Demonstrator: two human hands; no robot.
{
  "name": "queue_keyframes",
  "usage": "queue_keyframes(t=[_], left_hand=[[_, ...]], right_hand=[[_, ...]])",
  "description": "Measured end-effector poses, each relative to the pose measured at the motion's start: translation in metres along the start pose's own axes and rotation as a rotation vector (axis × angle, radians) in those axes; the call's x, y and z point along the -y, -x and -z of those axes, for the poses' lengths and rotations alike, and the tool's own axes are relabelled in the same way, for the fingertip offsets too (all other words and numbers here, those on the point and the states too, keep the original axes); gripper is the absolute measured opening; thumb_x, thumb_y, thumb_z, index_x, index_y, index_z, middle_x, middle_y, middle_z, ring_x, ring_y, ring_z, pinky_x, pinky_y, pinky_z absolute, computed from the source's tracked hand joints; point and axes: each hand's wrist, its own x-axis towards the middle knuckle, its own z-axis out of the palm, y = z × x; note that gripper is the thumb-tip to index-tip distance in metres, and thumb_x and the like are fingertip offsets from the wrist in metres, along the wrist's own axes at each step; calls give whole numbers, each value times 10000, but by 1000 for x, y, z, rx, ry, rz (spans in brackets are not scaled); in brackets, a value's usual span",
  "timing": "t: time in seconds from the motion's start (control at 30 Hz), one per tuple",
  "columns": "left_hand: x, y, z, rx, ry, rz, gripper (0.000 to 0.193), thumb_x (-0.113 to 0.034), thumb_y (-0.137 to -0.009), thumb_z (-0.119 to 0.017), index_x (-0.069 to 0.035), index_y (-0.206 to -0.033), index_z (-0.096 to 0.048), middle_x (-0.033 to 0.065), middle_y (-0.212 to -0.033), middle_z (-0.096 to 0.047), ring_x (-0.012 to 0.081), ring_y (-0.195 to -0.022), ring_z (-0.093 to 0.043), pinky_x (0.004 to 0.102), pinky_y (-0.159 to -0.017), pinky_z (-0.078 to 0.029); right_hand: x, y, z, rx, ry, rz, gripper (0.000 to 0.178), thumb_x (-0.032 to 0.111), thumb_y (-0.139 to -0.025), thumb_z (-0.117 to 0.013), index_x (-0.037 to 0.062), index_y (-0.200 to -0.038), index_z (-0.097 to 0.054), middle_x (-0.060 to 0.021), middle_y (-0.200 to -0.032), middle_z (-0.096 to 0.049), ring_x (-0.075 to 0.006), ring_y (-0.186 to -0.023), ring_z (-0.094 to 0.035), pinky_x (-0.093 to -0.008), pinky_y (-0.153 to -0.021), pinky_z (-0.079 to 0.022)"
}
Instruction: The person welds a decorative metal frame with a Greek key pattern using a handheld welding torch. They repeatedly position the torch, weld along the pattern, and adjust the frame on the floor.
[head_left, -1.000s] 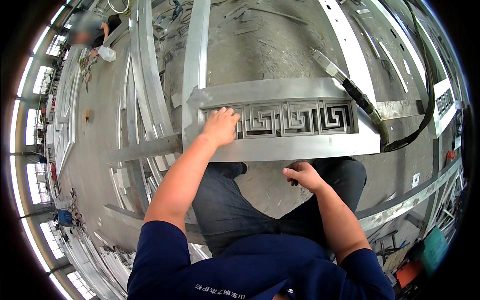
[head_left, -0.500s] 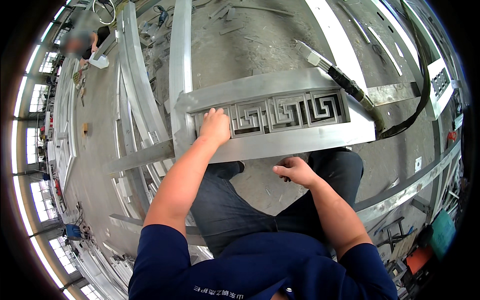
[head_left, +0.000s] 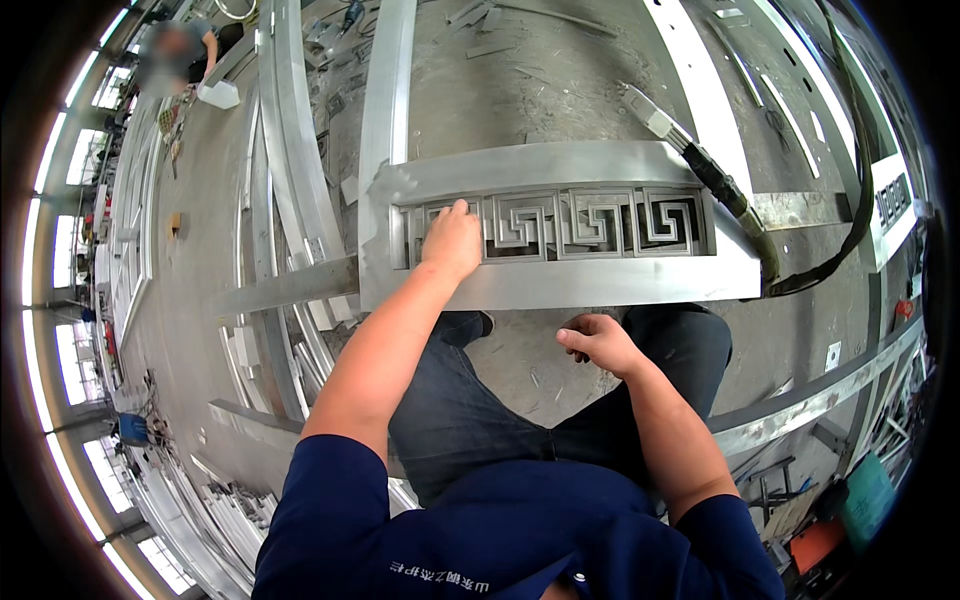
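Observation:
My left hand (head_left: 453, 243) has its fingers bent down onto a metal fretwork panel (head_left: 598, 224) with a square spiral pattern, near the panel's left end. Its fingertips are partly hidden. The panel sits inside a flat silvery metal frame (head_left: 560, 285) lying crosswise in front of me. My right hand (head_left: 603, 343) hovers over my knees, just below the frame's near edge and apart from it. Its fingers are curled under with the thumb against them; whether anything small is inside cannot be seen.
A torch-like tool (head_left: 715, 180) with a black wrapped grip and thick cable rests across the frame's right end. Long metal bars (head_left: 290, 130) lie to the left. Another bar (head_left: 820, 395) runs at lower right. A person (head_left: 180, 55) works at far left with a white container (head_left: 219, 94).
The view has turned slightly, so the frame and fretwork appear a little farther right. My left hand keeps its place on the panel; my right hand stays nearly still.

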Motion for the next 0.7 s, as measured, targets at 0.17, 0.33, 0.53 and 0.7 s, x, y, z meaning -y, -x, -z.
queue_keyframes(t=[0.17, 0.33, 0.53, 0.7], left_hand=[[2, 22, 14, -115, 156, 0, 485, -162, -860, -707, 5, -1306, -615, 168, -1321, -574, 366, -1266, -527, 443, -1088, -437], [27, 72, 2, -205, 189, 103, 655, -432, -917, -699, 6, -1384, -558, 206, -1506, -468, 378, -1400, -434, 467, -1157, -370], [13, 76, -21, -198, 128, 176, 855, -694, -946, -517, -5, -1451, -516, 213, -1579, -396, 365, -1491, -333, 473, -1231, -247], [8, 72, -21, -178, 138, 206, 882, -699, -965, -451, 35, -1451, -500, 197, -1588, -402, 311, -1502, -333, 463, -1250, -199]], right_hand=[[-10, -4, 4, 0, -6, 8, 447, 348, -924, -750, -53, -1114, -692, -55, -872, -676, -122, -734, -609, -284, -664, -500], [-10, 1, 6, 21, -4, 73, 409, 290, -942, -731, -63, -1139, -673, -64, -881, -675, -133, -742, -613, -286, -690, -511], [-21, 5, 2, -95, -51, 207, 352, 199, -945, -742, -75, -1142, -644, -67, -929, -677, -126, -799, -612, -292, -716, -515], [-6, 28, 1, -240, 116, 301, 266, 111, -915, -765, -31, -1117, -666, -29, -921, -680, -91, -829, -609, -262, -746, -507]])
